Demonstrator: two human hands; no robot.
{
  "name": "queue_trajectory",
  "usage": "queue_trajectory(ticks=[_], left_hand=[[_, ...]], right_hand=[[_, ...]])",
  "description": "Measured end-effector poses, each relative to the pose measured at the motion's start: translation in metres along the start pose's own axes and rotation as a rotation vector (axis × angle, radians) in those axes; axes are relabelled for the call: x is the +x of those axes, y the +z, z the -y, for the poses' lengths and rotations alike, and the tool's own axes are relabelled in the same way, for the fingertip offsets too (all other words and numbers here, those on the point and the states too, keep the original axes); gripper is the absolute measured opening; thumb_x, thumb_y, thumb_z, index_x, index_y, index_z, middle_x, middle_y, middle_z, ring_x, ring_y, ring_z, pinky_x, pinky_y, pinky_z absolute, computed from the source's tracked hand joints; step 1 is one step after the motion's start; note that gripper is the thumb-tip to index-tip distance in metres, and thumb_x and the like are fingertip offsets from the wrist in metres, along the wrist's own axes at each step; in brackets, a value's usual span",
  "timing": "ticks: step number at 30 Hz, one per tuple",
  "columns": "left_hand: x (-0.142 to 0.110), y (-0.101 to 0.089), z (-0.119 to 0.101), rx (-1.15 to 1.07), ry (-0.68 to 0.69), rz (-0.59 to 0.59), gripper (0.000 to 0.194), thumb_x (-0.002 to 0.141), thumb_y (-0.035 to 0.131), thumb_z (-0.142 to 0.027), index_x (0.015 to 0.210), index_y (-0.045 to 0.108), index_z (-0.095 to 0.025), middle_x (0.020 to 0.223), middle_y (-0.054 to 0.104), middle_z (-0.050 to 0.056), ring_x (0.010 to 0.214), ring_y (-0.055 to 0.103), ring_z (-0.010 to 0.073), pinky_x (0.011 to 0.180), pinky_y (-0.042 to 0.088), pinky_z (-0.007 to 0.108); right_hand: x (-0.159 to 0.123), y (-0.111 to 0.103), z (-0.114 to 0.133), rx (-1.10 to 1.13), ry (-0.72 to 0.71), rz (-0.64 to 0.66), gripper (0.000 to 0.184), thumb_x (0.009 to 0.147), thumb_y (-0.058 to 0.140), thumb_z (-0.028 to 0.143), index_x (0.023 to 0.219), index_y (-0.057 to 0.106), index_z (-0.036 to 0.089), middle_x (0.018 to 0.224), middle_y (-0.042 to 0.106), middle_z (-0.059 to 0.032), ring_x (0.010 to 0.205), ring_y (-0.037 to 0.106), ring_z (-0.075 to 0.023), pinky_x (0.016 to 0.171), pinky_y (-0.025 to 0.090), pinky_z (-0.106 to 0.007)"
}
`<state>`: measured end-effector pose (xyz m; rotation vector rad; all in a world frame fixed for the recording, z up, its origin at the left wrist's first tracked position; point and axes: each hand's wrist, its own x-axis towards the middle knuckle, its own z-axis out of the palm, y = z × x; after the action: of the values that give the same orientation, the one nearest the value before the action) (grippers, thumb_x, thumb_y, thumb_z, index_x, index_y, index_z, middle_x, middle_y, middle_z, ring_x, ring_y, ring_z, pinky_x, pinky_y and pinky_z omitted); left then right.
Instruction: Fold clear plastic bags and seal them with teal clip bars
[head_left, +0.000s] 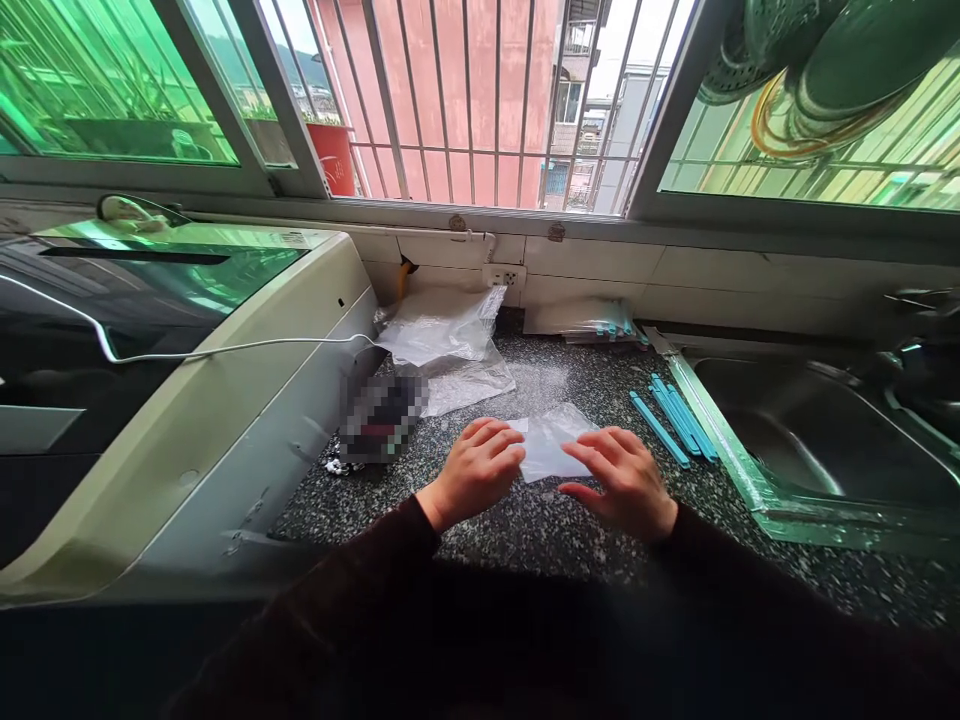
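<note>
A small clear plastic bag lies on the speckled dark countertop in front of me. My left hand is at its left edge, fingers curled together and closed on that edge; the thumb is mostly hidden. Over the bag's right side is my right hand, with thumb and fingers apart. Its index fingertip reaches over the bag, and I cannot tell whether it touches. Several light-blue plastic strips lie to the right of this hand. Larger clear plastic bags are heaped behind, to the left.
Flat bags with blue edges are stacked by the wall. A metal sink bounds the right side, its rim covered with tape. At left stands a large white appliance with a white cable across it. A pixelated dark object sits beside it.
</note>
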<state>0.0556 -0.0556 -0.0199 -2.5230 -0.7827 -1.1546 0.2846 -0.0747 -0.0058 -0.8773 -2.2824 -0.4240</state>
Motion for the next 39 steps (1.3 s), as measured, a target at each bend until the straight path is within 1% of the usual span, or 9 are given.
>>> queue_trajectory(ticks=[4, 7, 10, 15, 21, 27, 31, 35, 39], left_hand=[[0.022, 0.003, 0.005, -0.201, -0.157, -0.013, 0.010, 0.080, 0.056, -0.026, 0.082, 0.062, -0.018, 0.087, 0.069, 0.005, 0.087, 0.057, 0.0188, 0.085, 0.040, 0.036], [0.031, 0.004, 0.023, -0.535, -0.459, 0.030, 0.027, 0.070, 0.067, -0.041, 0.079, 0.064, -0.016, 0.081, 0.067, 0.007, 0.081, 0.056, 0.0197, 0.077, 0.043, 0.035], [0.039, 0.006, 0.039, -0.996, -0.778, 0.025, 0.033, 0.066, 0.067, -0.047, 0.068, 0.062, -0.015, 0.070, 0.063, 0.004, 0.068, 0.055, 0.0156, 0.067, 0.043, 0.030], [0.054, 0.017, 0.052, -1.418, -1.012, -0.079, 0.035, 0.054, 0.076, -0.041, 0.064, 0.058, -0.013, 0.058, 0.054, -0.003, 0.052, 0.045, 0.0069, 0.052, 0.034, 0.020], [0.047, 0.041, 0.058, -1.382, -1.119, 0.032, 0.045, 0.056, 0.070, -0.052, 0.053, 0.046, -0.015, 0.049, 0.038, -0.006, 0.044, 0.031, 0.0041, 0.043, 0.021, 0.019], [0.035, 0.050, 0.060, -1.272, -1.158, 0.070, 0.049, 0.057, 0.067, -0.057, 0.054, 0.040, -0.016, 0.050, 0.032, -0.007, 0.044, 0.025, 0.0034, 0.044, 0.017, 0.020], [0.036, 0.051, 0.056, -1.219, -1.163, 0.102, 0.048, 0.057, 0.066, -0.058, 0.056, 0.043, -0.016, 0.052, 0.036, -0.007, 0.047, 0.029, 0.0047, 0.046, 0.020, 0.020], [0.036, 0.052, 0.053, -1.160, -1.209, 0.046, 0.050, 0.050, 0.070, -0.057, 0.055, 0.043, -0.016, 0.051, 0.035, -0.007, 0.048, 0.029, 0.0044, 0.046, 0.021, 0.020], [0.034, 0.058, 0.053, -1.194, -1.247, -0.130, 0.047, 0.052, 0.070, -0.055, 0.057, 0.046, -0.015, 0.051, 0.037, -0.007, 0.047, 0.029, 0.0041, 0.045, 0.022, 0.019]], right_hand=[[0.031, 0.005, 0.003, 0.192, 0.030, -0.112, 0.010, 0.081, 0.057, 0.023, 0.077, 0.065, 0.020, 0.071, 0.064, -0.0027, 0.068, 0.051, -0.0156, 0.066, 0.040, -0.030], [0.041, -0.005, -0.010, 0.492, 0.303, -0.163, 0.014, 0.081, 0.057, 0.028, 0.072, 0.063, 0.019, 0.070, 0.062, -0.0034, 0.066, 0.052, -0.0155, 0.061, 0.042, -0.029], [0.046, -0.019, -0.028, 0.819, 0.658, -0.056, 0.027, 0.078, 0.059, 0.045, 0.075, 0.062, 0.017, 0.069, 0.061, -0.0034, 0.062, 0.053, -0.0153, 0.055, 0.041, -0.028], [0.044, -0.012, -0.051, 1.032, 0.881, -0.067, 0.037, 0.065, 0.067, 0.053, 0.067, 0.059, 0.018, 0.062, 0.056, 0.0000, 0.056, 0.047, -0.0114, 0.050, 0.037, -0.024], [0.030, 0.027, -0.056, 1.104, 1.045, 0.010, 0.039, 0.060, 0.071, 0.050, 0.057, 0.051, 0.017, 0.054, 0.045, 0.0037, 0.049, 0.034, -0.0070, 0.046, 0.027, -0.022], [0.026, 0.039, -0.056, 1.130, 1.103, 0.079, 0.042, 0.058, 0.069, 0.056, 0.062, 0.055, 0.016, 0.055, 0.045, 0.0038, 0.050, 0.034, -0.0070, 0.045, 0.025, -0.022], [0.022, 0.044, -0.060, 1.012, 1.104, -0.003, 0.041, 0.059, 0.068, 0.056, 0.059, 0.057, 0.016, 0.056, 0.048, 0.0025, 0.051, 0.037, -0.0084, 0.047, 0.028, -0.023], [0.019, 0.047, -0.062, 0.972, 1.096, -0.047, 0.045, 0.059, 0.066, 0.060, 0.059, 0.056, 0.016, 0.056, 0.048, 0.0024, 0.052, 0.038, -0.0089, 0.048, 0.030, -0.023], [0.019, 0.050, -0.057, 1.046, 1.085, 0.126, 0.049, 0.058, 0.063, 0.064, 0.065, 0.056, 0.017, 0.057, 0.048, 0.0030, 0.051, 0.038, -0.0088, 0.048, 0.031, -0.023]])
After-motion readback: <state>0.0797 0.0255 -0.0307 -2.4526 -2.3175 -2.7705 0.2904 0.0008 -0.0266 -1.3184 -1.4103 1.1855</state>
